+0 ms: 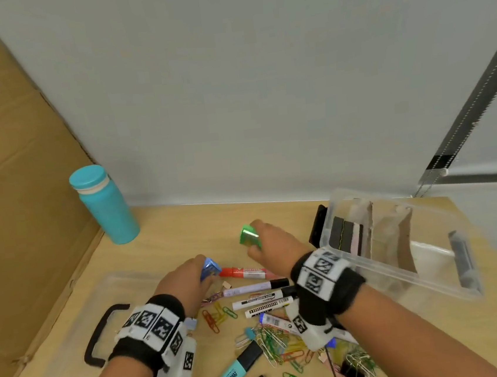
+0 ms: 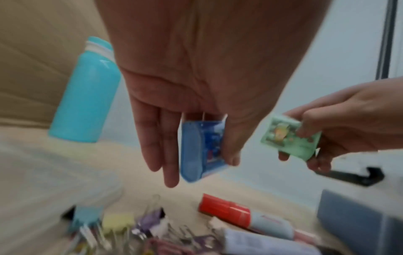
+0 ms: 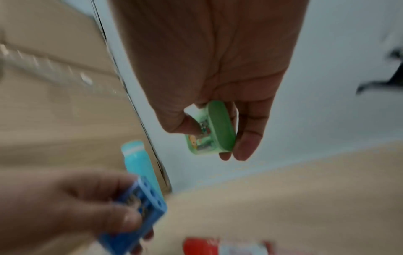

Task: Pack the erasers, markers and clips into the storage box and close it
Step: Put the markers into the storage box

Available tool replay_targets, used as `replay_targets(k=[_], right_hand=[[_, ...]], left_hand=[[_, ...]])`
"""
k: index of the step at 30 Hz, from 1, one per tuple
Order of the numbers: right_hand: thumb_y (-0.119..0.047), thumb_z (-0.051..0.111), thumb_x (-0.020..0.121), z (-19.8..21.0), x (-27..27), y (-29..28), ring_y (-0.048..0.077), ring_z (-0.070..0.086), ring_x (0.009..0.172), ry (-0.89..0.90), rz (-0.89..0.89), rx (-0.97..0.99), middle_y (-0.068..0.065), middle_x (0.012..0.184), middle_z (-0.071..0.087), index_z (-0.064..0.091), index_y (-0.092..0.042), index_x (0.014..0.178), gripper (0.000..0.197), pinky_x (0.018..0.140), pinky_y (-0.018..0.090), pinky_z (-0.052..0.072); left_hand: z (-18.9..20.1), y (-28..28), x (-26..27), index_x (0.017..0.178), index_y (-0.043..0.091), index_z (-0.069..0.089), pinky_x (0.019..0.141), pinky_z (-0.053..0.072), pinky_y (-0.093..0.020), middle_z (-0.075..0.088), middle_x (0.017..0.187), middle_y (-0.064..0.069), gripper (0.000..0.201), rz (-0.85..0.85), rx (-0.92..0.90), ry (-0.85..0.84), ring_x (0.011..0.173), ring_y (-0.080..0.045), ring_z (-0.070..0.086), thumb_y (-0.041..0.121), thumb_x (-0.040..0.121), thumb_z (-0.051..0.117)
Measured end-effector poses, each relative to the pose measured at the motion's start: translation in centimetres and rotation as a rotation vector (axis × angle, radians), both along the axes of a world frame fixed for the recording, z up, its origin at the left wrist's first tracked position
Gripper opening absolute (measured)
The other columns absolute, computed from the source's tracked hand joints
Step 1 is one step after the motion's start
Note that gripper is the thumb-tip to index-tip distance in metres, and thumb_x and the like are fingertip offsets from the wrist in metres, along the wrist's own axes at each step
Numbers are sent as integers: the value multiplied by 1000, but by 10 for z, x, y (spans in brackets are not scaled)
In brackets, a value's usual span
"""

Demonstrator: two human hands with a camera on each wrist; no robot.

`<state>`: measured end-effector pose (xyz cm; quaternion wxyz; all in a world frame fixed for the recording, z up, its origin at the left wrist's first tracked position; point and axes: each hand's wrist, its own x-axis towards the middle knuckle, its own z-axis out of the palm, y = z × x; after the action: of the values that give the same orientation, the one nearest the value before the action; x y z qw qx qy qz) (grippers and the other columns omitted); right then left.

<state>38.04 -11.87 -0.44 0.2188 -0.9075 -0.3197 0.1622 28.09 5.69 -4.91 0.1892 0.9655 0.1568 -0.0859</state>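
Observation:
My left hand [image 1: 188,274] pinches a small blue eraser [image 1: 210,268] [image 2: 203,148] between thumb and fingers, just above the table. Further back, my right hand [image 1: 272,239] holds a green eraser [image 1: 248,234] [image 3: 212,128] the same way. The clear storage box [image 1: 403,270] stands open at the right with dark and pink blocks [image 1: 345,235] and cardboard dividers inside. A red marker [image 1: 244,273], several more markers [image 1: 262,302] and a heap of coloured paper clips [image 1: 272,342] lie between my wrists.
The box's clear lid [image 1: 71,323] with a black handle lies flat at the left under my left arm. A teal bottle [image 1: 105,205] stands at the back left. Cardboard [image 1: 10,182] walls the left side. A black binder clip [image 1: 350,368] lies near the front.

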Motion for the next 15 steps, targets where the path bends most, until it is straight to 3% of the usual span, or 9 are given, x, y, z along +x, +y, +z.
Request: replay_targets(k=[3, 7, 9, 12, 15], right_hand=[[-26, 47, 95, 41, -10, -44, 8, 58, 70, 12, -48, 147, -4, 99, 54, 32, -19, 128, 37, 54, 15, 43], [-26, 53, 93, 80, 6, -105, 6, 55, 66, -145, -173, 115, 1, 95, 59, 37, -21, 118, 30, 50, 17, 37], [-28, 57, 91, 94, 22, -129, 12, 56, 71, -246, -238, 32, 4, 97, 58, 45, -19, 117, 30, 57, 21, 41], [-30, 63, 87, 98, 52, -147, 27, 57, 94, -320, -279, -149, 11, 110, 55, 56, -15, 119, 36, 80, 33, 46], [-26, 66, 85, 90, 76, -144, 28, 56, 104, -264, -237, -351, 12, 117, 57, 57, -12, 118, 37, 83, 33, 44]], left_hand=[[1, -10, -23, 111, 23, 46, 82, 51, -32, 61, 105, 5, 17, 44, -227, -157, 93, -13, 62, 33, 97, 46], [3, -24, -41, 109, 21, 42, 74, 51, -34, 62, 94, 0, 13, 64, -362, -272, 81, -13, 61, 29, 98, 44], [6, -29, -43, 109, 21, 41, 75, 51, -36, 61, 95, -2, 13, 69, -400, -294, 81, -16, 61, 26, 98, 43], [12, -40, -43, 111, 22, 40, 80, 52, -40, 61, 99, -3, 13, 70, -428, -327, 86, -20, 61, 23, 98, 43], [17, -50, -42, 114, 23, 40, 84, 52, -40, 61, 105, -1, 16, 48, -434, -348, 92, -17, 61, 22, 98, 43]])
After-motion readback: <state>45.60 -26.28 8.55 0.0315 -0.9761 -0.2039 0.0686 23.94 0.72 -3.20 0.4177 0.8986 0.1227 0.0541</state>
